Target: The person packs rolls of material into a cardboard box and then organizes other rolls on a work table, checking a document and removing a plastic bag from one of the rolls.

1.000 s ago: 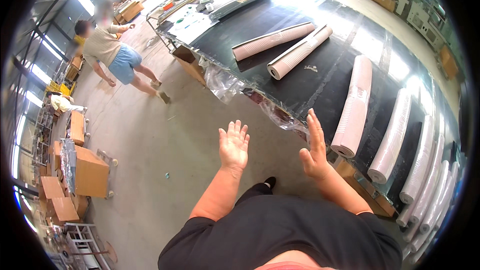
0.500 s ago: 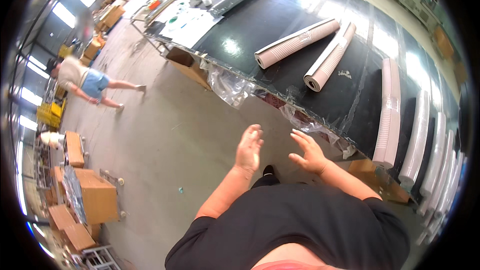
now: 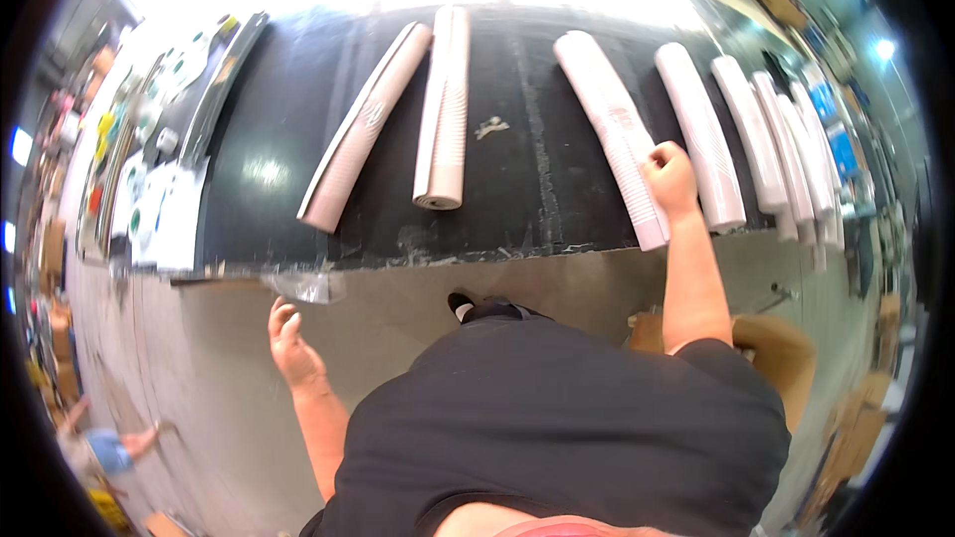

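My right hand (image 3: 671,177) is over the table, its fingers curled into a fist against the right side of a pale pink rolled mat (image 3: 609,124). Whatever may be inside that fist is hidden. Close by on its right lies another rolled mat (image 3: 699,134). My left hand (image 3: 295,346) hangs in front of the table edge with fingers loosely bent and apart, holding nothing. Nearest to it is crumpled clear plastic film (image 3: 310,286) at the edge. Two more pink rolls, a slanted rolled mat (image 3: 363,129) and a straighter rolled mat (image 3: 442,114), lie at left centre.
The black table (image 3: 497,214) spans the view, with a small pale scrap (image 3: 490,127) on it. Several more rolls (image 3: 751,134) lie at the right. A long dark bar (image 3: 227,85) and white sheets (image 3: 171,214) are at the left. A cardboard box (image 3: 776,358) stands by my right side.
I have turned right to face the table squarely. My right hand has moved up to the rolled mat and closed; my left hand has swung out left. The other person now appears at lower left.
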`<state>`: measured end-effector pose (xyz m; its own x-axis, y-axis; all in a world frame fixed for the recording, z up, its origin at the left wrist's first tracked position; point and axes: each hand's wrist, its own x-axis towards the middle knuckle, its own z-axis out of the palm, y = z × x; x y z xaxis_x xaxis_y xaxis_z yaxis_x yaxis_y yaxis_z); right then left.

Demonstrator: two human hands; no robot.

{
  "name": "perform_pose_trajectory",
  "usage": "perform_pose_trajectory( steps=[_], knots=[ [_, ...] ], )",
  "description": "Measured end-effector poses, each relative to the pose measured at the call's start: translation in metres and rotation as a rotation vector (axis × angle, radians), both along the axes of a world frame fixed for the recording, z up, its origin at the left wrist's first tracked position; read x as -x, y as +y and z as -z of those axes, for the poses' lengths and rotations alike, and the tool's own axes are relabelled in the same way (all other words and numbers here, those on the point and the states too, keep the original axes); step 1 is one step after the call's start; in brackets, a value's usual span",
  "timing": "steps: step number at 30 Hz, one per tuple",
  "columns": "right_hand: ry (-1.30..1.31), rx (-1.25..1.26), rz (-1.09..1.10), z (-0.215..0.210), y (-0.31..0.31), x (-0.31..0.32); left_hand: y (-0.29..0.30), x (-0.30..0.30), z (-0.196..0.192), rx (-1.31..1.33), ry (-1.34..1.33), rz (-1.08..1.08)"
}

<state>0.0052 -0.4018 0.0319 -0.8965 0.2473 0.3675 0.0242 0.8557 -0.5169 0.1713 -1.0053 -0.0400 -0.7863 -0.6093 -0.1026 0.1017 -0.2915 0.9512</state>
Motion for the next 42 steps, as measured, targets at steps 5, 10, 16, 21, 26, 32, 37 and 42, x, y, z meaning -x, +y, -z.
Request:
perform_pose_trajectory(
  steps=[5, 10, 16, 21, 26, 32, 37, 42],
  knots=[
    [-0.271, 0.026, 0.314, -0.001, 0.108, 0.006, -0.061, 0.05, -0.017, 0.127, -0.042, 0.064],
    [-0.358, 0.072, 0.382, 0.003, 0.1, -0.02, -0.076, 0.093, -0.023, 0.267, -0.037, 0.088],
    [-0.336, -0.131, 0.562, 0.002, 0.06, -0.081, -0.081, 0.146, -0.02, 0.314, 0.006, 0.198],
    [-0.354, -0.132, 0.694, -0.011, 0.059, -0.13, -0.056, 0.162, -0.035, 0.335, 0.086, 0.252],
    [-0.418, -0.086, 0.771, -0.022, 0.097, -0.167, 0.019, 0.163, -0.042, 0.389, 0.191, 0.287],
    [-0.21, -0.061, 0.836, -0.019, 0.221, -0.2, 0.191, 0.17, -0.072, 0.485, 0.358, 0.482],
    [-0.002, -0.28, 0.782, -0.022, 0.393, -0.19, 0.393, 0.178, -0.101, 0.429, 0.442, 0.821],
    [-0.393, -0.261, 0.745, -0.024, 0.526, -0.149, 0.632, 0.181, -0.118, 0.192, 0.272, 1.304]
  ],
)
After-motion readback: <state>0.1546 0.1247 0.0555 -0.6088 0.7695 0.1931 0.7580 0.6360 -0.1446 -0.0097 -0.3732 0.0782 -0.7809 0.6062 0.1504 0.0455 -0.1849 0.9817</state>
